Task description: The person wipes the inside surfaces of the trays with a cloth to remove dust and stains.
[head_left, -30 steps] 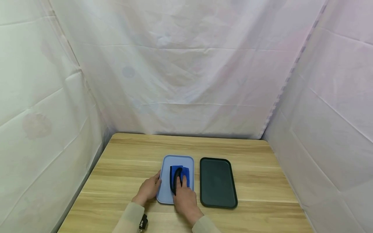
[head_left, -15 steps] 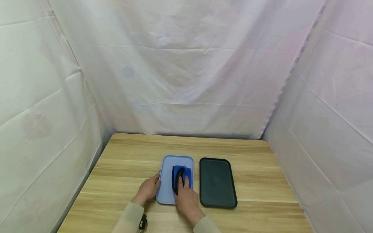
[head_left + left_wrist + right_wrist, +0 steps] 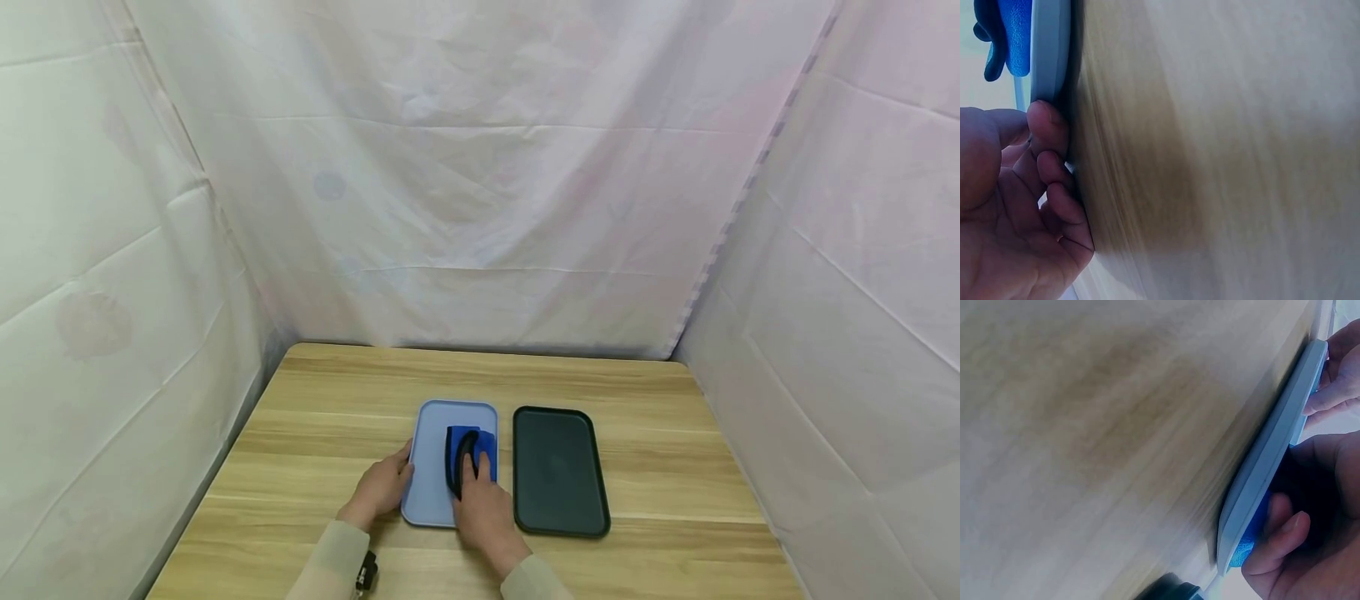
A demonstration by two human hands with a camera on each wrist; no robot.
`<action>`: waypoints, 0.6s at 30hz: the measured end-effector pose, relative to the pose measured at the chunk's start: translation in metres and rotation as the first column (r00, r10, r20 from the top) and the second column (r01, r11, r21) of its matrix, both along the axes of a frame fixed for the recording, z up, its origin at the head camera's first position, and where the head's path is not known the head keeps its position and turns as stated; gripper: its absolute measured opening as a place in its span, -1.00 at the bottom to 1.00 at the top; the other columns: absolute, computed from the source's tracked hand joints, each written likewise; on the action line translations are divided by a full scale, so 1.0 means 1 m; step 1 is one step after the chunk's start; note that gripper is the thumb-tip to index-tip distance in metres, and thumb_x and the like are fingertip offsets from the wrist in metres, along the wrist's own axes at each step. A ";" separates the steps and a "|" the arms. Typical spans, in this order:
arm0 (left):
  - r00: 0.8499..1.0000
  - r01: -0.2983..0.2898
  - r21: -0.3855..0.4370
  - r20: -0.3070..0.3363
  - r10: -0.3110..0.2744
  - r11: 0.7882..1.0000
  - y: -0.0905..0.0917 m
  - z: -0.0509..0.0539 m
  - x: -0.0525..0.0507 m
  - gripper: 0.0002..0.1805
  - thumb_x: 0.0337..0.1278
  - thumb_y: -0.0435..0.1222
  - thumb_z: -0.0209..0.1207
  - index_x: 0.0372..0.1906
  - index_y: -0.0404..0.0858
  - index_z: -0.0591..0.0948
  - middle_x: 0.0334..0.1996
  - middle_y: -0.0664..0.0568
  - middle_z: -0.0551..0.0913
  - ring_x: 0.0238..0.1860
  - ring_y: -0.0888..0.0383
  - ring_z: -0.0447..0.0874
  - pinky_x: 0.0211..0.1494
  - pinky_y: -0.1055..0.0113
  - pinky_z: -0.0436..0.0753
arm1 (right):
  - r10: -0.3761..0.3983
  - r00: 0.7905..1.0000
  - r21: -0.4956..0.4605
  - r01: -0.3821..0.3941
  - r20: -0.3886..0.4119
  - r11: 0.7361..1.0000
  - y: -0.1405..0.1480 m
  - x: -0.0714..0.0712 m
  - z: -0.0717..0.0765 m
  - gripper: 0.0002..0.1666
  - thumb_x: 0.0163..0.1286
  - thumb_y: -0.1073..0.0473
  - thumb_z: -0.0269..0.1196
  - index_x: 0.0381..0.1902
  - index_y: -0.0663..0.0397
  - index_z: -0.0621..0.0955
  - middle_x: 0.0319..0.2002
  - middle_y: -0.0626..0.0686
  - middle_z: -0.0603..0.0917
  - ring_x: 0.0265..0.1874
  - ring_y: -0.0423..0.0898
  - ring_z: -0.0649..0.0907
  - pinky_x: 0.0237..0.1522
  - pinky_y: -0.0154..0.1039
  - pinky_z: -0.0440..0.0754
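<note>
A light blue tray [image 3: 431,467] lies flat on the wooden table. My left hand [image 3: 381,487] holds its left edge, with fingertips against the rim in the left wrist view. On the right part of this tray rests a blue, fuzzy cleaning pad [image 3: 458,435] with a curved black handle [image 3: 462,458]. My right hand [image 3: 483,512] grips that handle, two fingers lying along it. In the right wrist view the pad [image 3: 1244,550] shows just inside the tray rim, while the hand's shadow hides most of the handle.
A dark green tray [image 3: 561,471] lies just right of the light blue one, a narrow gap between them. Bare wood table [image 3: 660,450] extends around both trays. White curtains [image 3: 480,208] hang behind and on both sides.
My right hand has slid the cleaning pad a little to the right across the light blue tray. The left hand stays at the tray's left edge.
</note>
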State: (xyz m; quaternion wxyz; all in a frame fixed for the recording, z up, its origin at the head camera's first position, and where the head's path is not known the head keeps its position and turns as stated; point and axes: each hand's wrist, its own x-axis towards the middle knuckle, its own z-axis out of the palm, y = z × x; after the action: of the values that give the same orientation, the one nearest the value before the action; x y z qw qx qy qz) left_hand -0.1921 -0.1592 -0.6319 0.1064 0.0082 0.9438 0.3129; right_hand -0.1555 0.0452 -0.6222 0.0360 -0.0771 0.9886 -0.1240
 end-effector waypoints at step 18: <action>1.000 0.004 0.004 0.015 -0.004 1.000 -0.001 0.002 0.000 -0.42 0.57 -0.22 0.01 0.57 -0.26 0.33 0.34 -0.32 0.57 0.34 -0.34 0.55 0.36 -0.22 0.51 | 0.003 1.000 -0.051 -0.001 0.026 0.999 0.002 -0.017 0.006 -0.14 0.41 -0.06 0.36 0.56 0.10 0.36 0.50 0.35 0.34 -0.75 -0.09 0.46 -0.66 -0.15 0.48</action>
State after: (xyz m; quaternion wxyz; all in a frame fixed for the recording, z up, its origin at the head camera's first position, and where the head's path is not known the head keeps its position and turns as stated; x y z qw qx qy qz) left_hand -0.1919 -0.1601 -0.6301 0.1140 0.0077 0.9424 0.3145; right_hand -0.1727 0.0468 -0.6157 0.0471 -0.0774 0.9845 -0.1503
